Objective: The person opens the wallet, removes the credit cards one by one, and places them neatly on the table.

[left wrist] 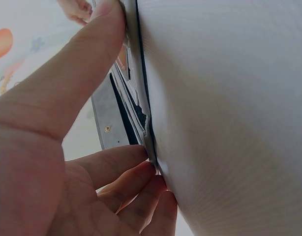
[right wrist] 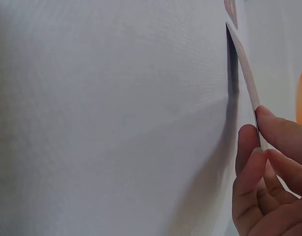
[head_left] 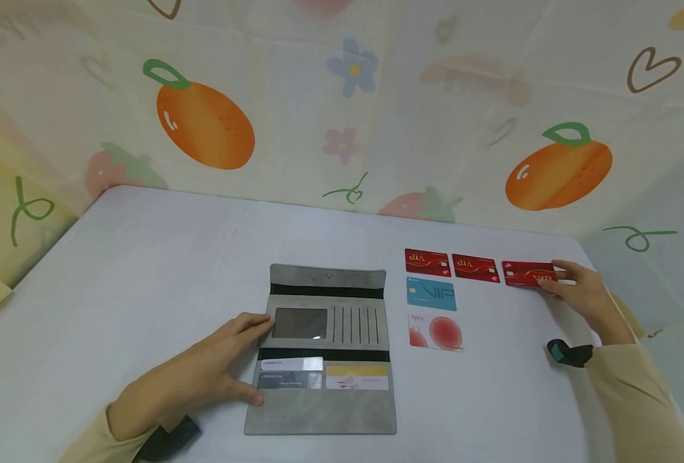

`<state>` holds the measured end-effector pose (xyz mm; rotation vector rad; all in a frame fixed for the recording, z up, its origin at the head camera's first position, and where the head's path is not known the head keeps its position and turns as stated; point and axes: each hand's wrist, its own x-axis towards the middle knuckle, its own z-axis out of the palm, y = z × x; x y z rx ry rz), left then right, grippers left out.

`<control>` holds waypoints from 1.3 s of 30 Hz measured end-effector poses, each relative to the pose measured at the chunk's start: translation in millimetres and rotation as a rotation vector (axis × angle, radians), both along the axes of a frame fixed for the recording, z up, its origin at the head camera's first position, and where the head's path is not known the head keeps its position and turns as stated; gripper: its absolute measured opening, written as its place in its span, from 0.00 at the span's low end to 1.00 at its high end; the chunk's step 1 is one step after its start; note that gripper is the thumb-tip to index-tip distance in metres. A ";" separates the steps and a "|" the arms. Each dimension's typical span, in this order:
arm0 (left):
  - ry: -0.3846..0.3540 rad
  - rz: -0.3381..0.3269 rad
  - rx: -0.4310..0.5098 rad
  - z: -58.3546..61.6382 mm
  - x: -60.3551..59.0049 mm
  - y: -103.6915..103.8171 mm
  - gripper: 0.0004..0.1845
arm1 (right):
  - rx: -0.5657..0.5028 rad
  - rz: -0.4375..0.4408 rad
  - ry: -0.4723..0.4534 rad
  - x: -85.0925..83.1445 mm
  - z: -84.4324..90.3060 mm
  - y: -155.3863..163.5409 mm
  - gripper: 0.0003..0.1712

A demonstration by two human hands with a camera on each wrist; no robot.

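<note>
Our right hand [head_left: 582, 292] pinches the thin, stiff, likely slippery red card [head_left: 528, 273] by its edge; our left hand [head_left: 203, 373] lies flat, fingers straight, on the wallet [head_left: 324, 399].

- Head view looks down across the table [head_left: 145, 257] toward the far wall.
- Left wrist view sits close at the wallet [head_left: 324, 347] edge.
- Right wrist view skims the tabletop beside the lifted card [right wrist: 247, 73], also seen from above.
</note>
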<state>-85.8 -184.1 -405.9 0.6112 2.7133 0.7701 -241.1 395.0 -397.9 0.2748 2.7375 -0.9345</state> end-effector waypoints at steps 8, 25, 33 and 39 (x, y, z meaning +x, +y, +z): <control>0.002 -0.002 0.007 0.3 0.7 -0.1 0.59 | 0.035 0.004 0.032 -0.8 -3.3 -3.0 0.46; 0.005 0.004 0.007 0.9 1.0 0.1 0.59 | 0.062 -0.027 0.033 -0.5 -6.0 -6.4 0.43; -0.004 0.009 0.007 1.1 1.1 0.5 0.60 | 0.098 0.015 0.073 2.7 -6.1 -8.1 0.39; -0.005 0.008 0.007 1.4 1.0 0.5 0.60 | 0.091 0.078 0.122 8.6 -2.4 -15.2 0.37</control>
